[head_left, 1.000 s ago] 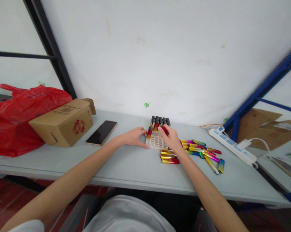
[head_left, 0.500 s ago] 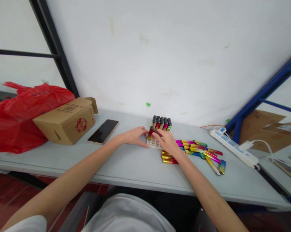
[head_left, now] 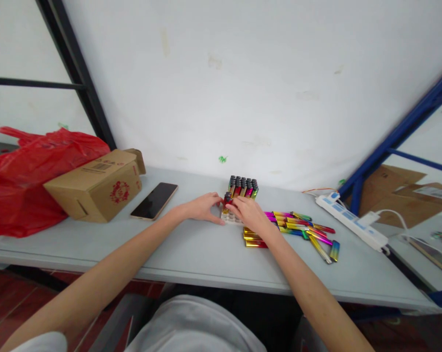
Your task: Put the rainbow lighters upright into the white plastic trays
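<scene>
Several metallic lighters with black tops [head_left: 243,186] stand upright in rows at the back of a white tray with holes [head_left: 229,216]. At the tray's front left, my right hand [head_left: 251,212] has its fingers closed on a red and gold lighter [head_left: 227,199] with a black top. My left hand [head_left: 205,207] rests at the tray's left edge, thumb and fingers spread apart, fingertips close to that lighter. A loose pile of shiny coloured lighters [head_left: 294,224] lies right of the tray, partly behind my right forearm.
A black phone [head_left: 155,201] lies left of my left hand. Further left are a cardboard box [head_left: 99,186] and a red plastic bag [head_left: 33,181]. A white power strip [head_left: 353,222] with cables lies at the right. The wall rises behind the table [head_left: 191,249].
My right hand has shifted slightly left and closer to the front-left lighter. My left hand stays by the tray's edge. The whole view has moved a little.
</scene>
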`<move>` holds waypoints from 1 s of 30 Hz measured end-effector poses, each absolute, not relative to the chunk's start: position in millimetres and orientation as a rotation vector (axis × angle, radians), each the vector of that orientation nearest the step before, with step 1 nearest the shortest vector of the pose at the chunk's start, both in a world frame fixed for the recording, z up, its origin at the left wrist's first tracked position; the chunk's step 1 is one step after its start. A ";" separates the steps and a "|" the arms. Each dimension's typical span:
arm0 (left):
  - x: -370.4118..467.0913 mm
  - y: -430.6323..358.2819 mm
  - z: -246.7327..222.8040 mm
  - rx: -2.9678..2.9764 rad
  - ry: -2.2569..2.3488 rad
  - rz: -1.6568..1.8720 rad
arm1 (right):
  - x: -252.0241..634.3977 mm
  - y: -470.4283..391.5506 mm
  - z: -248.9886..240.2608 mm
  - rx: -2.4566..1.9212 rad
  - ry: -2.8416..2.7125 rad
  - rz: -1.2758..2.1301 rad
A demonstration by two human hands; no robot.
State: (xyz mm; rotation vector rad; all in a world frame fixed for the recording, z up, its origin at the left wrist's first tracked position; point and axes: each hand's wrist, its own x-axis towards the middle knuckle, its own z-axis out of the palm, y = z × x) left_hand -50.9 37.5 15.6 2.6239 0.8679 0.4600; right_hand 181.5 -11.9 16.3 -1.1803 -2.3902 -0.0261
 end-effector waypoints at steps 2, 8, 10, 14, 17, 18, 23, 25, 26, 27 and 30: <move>-51.0 36.8 15.7 2.621 0.875 0.473 | 180.2 -13.0 18.8 -1.185 -2.400 -0.043; -51.5 35.3 18.2 2.590 0.892 0.445 | 223.4 -9.7 34.0 -1.201 -2.269 0.097; -51.4 35.7 18.5 2.581 0.893 0.433 | 257.9 -7.0 37.8 -1.355 -2.209 0.032; -51.2 36.7 17.9 2.576 0.899 0.430 | 326.1 -7.4 40.2 -1.692 -2.170 0.106; -51.6 37.0 17.4 2.574 0.900 0.432 | 353.3 -10.7 40.1 -1.797 -2.176 0.267; -51.8 36.9 17.5 2.575 0.899 0.432 | 356.7 -11.0 39.8 -1.828 -2.171 0.306; -52.1 35.7 18.9 2.585 0.894 0.429 | 348.6 -5.6 34.4 -1.909 -2.144 0.233; -51.7 35.1 19.6 2.588 0.900 0.419 | 340.9 -3.3 31.2 -1.887 -2.112 0.178; -51.5 34.7 20.0 2.588 0.903 0.416 | 336.8 -2.8 30.2 -1.863 -2.078 0.166; -51.3 34.4 20.3 2.587 0.905 0.416 | 332.4 -2.6 29.7 -1.831 -2.036 0.166; -51.1 33.5 21.0 2.584 0.912 0.418 | 316.2 -2.8 31.9 -1.692 -1.938 0.177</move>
